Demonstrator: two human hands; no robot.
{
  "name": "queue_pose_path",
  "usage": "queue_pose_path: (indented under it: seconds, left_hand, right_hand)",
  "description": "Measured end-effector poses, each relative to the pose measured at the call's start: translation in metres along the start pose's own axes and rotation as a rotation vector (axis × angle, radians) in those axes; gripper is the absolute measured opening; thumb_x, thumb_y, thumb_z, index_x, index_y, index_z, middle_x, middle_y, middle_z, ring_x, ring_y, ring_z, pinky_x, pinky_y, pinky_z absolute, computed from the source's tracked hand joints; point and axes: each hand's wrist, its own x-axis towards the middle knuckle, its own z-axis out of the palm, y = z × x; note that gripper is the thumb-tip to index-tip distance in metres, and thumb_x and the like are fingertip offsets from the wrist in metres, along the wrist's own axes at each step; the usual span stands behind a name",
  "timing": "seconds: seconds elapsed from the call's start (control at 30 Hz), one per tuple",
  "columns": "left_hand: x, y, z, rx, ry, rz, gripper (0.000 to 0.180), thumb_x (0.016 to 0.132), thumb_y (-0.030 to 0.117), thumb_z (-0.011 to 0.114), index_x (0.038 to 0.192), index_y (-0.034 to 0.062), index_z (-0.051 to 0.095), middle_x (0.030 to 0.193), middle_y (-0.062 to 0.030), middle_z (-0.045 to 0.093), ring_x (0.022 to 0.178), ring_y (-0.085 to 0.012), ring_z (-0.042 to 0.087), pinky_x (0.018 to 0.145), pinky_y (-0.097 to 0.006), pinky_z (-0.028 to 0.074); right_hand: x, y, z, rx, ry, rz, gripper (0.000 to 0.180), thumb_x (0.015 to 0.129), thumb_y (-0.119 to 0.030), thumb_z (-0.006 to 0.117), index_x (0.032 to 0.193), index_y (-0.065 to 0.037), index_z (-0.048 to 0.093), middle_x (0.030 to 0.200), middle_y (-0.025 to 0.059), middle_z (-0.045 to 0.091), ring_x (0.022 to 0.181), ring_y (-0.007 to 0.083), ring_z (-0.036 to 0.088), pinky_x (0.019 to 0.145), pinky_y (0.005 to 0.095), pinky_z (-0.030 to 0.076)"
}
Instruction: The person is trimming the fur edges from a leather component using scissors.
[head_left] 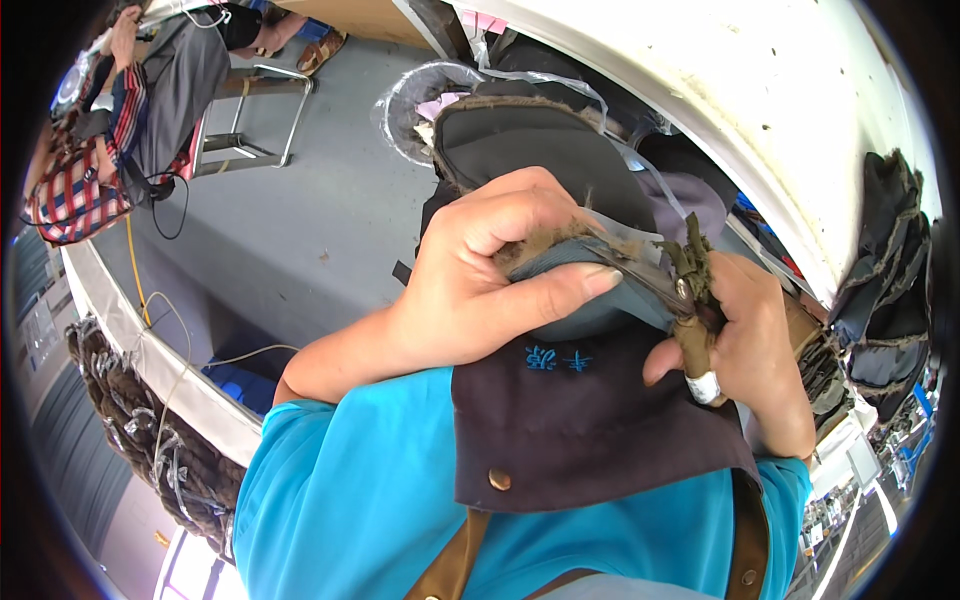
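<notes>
My left hand (pixel 470 270) is closed on a dark grey fabric piece (pixel 590 275) with brown fur along its edge, thumb on the cloth and fingers curled over the fur. In my right hand (pixel 750 340) is a pair of scissors (pixel 688 325), its handle wrapped in brown and olive cloth with a silvery band near the end. The blades point left to the fabric's edge beside my left thumb; I cannot tell whether they touch it. Behind my hands lies a larger dark piece (pixel 540 140) with a frayed, furry border.
A white tabletop (pixel 740 60) curves along the right, with a stack of dark fur-edged pieces (pixel 885 270) on it. A clear plastic bag (pixel 400 110) of scraps stands beyond my hands. At the upper left, a person in plaid (pixel 85 195) sits near a metal-framed stool (pixel 250 120). Brown fur (pixel 130 430) hangs at left.
</notes>
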Motion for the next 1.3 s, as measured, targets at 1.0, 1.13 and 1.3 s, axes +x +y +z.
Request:
queue_pose_path:
  seconds: [1.0, 1.13, 1.3]
  left_hand:
    - [0.015, 0.002, 0.005, 0.036, -0.053, 0.162, 0.016, 0.072, 0.002, 0.071, 0.087, 0.0004, 0.067, 0.072, -0.0022, 0.055, 0.059, -0.008, 0.043, 0.051, -0.023, 0.032]
    - [0.018, 0.005, 0.0, 0.083, -0.15, 0.094, 0.022, 0.069, 0.004, 0.071, 0.087, -0.0049, 0.063, 0.079, -0.0095, 0.056, 0.07, -0.0144, 0.05, 0.062, -0.026, 0.038]
    - [0.018, 0.004, 0.0, 0.014, -0.201, 0.028, 0.021, 0.071, 0.003, 0.071, 0.088, -0.0056, 0.063, 0.079, -0.0091, 0.056, 0.07, -0.0138, 0.05, 0.062, -0.026, 0.039]
  right_hand:
    - [-0.005, 0.005, -0.011, 0.026, 0.002, -0.031, 0.04, 0.049, -0.008, 0.082, 0.07, 0.002, 0.048, 0.063, 0.0147, 0.049, 0.057, 0.0344, 0.049, 0.05, 0.0362, 0.038]
    - [-0.009, 0.007, -0.013, -0.02, -0.009, -0.014, 0.031, 0.053, -0.005, 0.075, 0.07, 0.002, 0.05, 0.061, 0.0143, 0.05, 0.056, 0.0344, 0.051, 0.049, 0.0361, 0.039]
    - [-0.012, 0.005, -0.016, 0.002, -0.038, 0.074, 0.027, 0.054, -0.004, 0.073, 0.069, 0.001, 0.051, 0.06, 0.015, 0.051, 0.054, 0.0343, 0.051, 0.049, 0.0363, 0.039]
